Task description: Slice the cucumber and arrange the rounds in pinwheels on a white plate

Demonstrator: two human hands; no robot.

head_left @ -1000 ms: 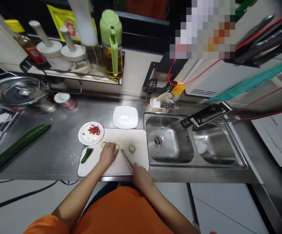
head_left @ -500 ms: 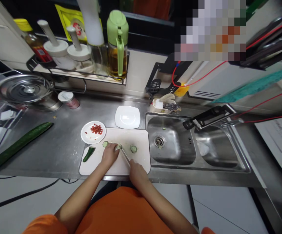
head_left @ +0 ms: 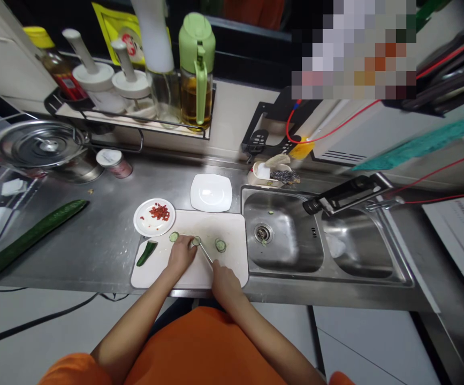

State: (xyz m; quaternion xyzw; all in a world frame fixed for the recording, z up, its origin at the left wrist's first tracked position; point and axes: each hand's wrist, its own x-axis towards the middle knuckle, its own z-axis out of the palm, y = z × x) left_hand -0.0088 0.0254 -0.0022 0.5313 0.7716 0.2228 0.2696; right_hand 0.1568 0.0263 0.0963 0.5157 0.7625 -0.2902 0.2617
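Note:
My right hand (head_left: 227,283) is closed round the handle of a knife (head_left: 206,254), whose blade points up and left over the white cutting board (head_left: 232,224). My left hand (head_left: 181,253) lies on the board with its fingers bent down at a cucumber slice (head_left: 196,241) beside the blade tip. Its fingertips are partly hidden, but they seem to press on the cucumber. Another slice (head_left: 174,236) rests left of that hand, and overlapping slices (head_left: 220,245) lie to the right of the knife. A cut cucumber end piece (head_left: 147,253) sits at the board's left side.
A plate (head_left: 143,224) of chopped red pieces touches the board's upper left. Behind stands a white square dish (head_left: 211,192). The double sink (head_left: 288,251) is on the right, a long cucumber (head_left: 35,240) and a lidded pot (head_left: 47,149) on the left. Bottles line the rack (head_left: 143,122).
The camera view has shifted very slightly. Both hands, the knife and the cucumber pieces stay almost exactly where they were.

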